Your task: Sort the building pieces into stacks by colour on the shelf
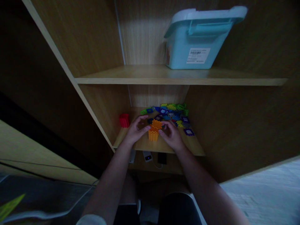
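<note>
A stack of orange interlocking plastic pieces (153, 135) stands near the front edge of the middle shelf. One orange notched piece (157, 124) sits tilted at its top. My right hand (172, 136) grips the right edge of this piece between thumb and fingers. On the other side, my left hand (137, 130) has its fingers apart, with the thumb tip at the stack's left edge. Behind my hands lies a loose pile of blue, green and yellow pieces (172, 115). A red stack of pieces (124, 120) stands at the shelf's left side.
A light-blue lidded bin (194, 40) stands on the upper shelf (140, 73). Beneath the middle shelf lie a white device (147, 156) and a black device (162, 158) with a cable. Cabinet walls enclose the shelf left and right.
</note>
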`<state>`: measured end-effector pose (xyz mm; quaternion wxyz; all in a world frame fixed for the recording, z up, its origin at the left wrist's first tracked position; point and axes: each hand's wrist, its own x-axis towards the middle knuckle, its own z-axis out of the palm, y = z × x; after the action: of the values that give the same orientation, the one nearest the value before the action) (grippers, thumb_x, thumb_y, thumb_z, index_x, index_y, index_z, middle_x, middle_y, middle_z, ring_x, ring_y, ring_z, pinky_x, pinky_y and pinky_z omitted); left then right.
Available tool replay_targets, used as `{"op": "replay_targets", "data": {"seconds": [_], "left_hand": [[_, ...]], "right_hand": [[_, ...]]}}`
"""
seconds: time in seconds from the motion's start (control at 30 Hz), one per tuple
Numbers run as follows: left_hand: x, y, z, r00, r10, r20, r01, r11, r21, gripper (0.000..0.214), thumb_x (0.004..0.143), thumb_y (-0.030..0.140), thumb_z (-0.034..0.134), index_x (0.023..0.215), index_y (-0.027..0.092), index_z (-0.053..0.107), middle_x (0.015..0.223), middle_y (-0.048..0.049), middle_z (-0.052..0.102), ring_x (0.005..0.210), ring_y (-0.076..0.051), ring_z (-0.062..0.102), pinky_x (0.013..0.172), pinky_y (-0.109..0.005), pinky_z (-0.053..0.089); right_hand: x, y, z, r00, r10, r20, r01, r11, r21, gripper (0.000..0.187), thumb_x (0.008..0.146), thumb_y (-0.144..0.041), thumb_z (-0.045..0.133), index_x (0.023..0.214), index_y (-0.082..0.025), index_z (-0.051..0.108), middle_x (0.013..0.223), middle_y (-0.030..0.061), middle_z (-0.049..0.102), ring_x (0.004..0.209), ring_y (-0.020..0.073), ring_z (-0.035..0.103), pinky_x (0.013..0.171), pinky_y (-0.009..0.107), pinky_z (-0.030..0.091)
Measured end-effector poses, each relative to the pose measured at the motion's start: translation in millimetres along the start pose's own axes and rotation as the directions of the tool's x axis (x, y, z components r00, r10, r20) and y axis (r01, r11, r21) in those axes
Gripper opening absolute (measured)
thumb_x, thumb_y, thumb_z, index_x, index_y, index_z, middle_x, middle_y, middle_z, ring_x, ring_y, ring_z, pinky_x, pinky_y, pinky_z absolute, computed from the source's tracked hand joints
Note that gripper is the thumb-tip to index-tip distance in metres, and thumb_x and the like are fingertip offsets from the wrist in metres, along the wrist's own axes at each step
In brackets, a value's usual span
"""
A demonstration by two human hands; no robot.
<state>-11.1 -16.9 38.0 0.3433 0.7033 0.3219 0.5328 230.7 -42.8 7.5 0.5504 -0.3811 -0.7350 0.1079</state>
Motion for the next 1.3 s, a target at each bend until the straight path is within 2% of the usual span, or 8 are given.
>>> {"op": "replay_targets", "data": {"seconds": [0.07,0.13,0.23,0.53,0.73,0.97,1.3], "left_hand": [[-9,-17,-1.8,0.993,-0.088,0.080,0.094,0.993,-0.072,0.070,0.079,0.054,0.093,0.137,0.023,0.069,0.151,-0.0155,0.066,0.142,-0.034,0.060,0.119,-0.051,0.047],[-15,-28,-0.9,0.968,-0.163,0.189,0.194,0.969,-0.156,0.077,0.075,0.052,0.097,0.140,0.023,0.068,0.152,-0.0160,0.066,0.142,-0.036,0.061,0.122,-0.054,0.044],[-18,-34,3.1,0.944,-0.197,0.265,0.250,0.951,-0.182,0.077,0.072,0.046,0.100,0.139,0.023,0.070,0.149,-0.0151,0.068,0.141,-0.035,0.062,0.126,-0.056,0.041],[-18,-36,6.2,0.953,-0.186,0.240,0.243,0.941,-0.235,0.062,0.082,0.046,0.093,0.135,0.022,0.071,0.139,-0.0140,0.073,0.127,-0.029,0.070,0.117,-0.050,0.051],[-19,-39,6.8,0.952,-0.205,0.226,0.257,0.939,-0.230,0.062,0.082,0.047,0.093,0.133,0.021,0.071,0.136,-0.0135,0.074,0.122,-0.026,0.072,0.112,-0.048,0.055],[-19,-38,6.4,0.964,-0.163,0.212,0.207,0.956,-0.207,0.057,0.083,0.045,0.092,0.131,0.021,0.072,0.132,-0.0127,0.074,0.121,-0.025,0.071,0.112,-0.046,0.055],[-18,-37,6.3,0.956,-0.175,0.236,0.233,0.940,-0.250,0.063,0.081,0.042,0.094,0.135,0.022,0.069,0.139,-0.0138,0.071,0.125,-0.026,0.070,0.113,-0.046,0.053]], "right_hand": [[1,0,1,0.999,-0.001,0.041,0.000,1.000,0.006,0.028,0.100,-0.037,0.071,0.126,-0.031,0.065,0.108,0.0053,0.067,0.092,0.0238,0.062,0.084,0.041,0.055],[1,0,1,0.998,0.012,0.063,-0.012,1.000,0.012,0.026,0.100,-0.037,0.071,0.125,-0.030,0.066,0.110,0.0057,0.067,0.093,0.0241,0.063,0.085,0.041,0.055],[1,1,1,0.995,0.024,0.093,-0.026,1.000,0.016,0.026,0.100,-0.038,0.072,0.124,-0.030,0.066,0.112,0.0063,0.067,0.095,0.0243,0.063,0.087,0.041,0.056],[-2,0,2,0.990,0.050,0.128,-0.052,0.999,0.009,0.030,0.099,-0.039,0.073,0.126,-0.029,0.066,0.115,0.0064,0.066,0.098,0.0243,0.063,0.089,0.041,0.055],[-2,-3,1,0.989,0.050,0.141,-0.050,0.999,-0.006,0.030,0.101,-0.041,0.071,0.127,-0.029,0.065,0.111,0.0064,0.064,0.098,0.0246,0.063,0.088,0.041,0.055],[-1,-2,2,0.987,0.049,0.151,-0.047,0.999,-0.016,0.031,0.100,-0.043,0.072,0.126,-0.028,0.064,0.110,0.0064,0.065,0.097,0.0246,0.063,0.089,0.041,0.055],[-2,-3,2,0.987,0.052,0.152,-0.052,0.999,-0.007,0.034,0.099,-0.042,0.072,0.128,-0.028,0.062,0.110,0.0060,0.066,0.099,0.0249,0.064,0.091,0.042,0.055]]}}
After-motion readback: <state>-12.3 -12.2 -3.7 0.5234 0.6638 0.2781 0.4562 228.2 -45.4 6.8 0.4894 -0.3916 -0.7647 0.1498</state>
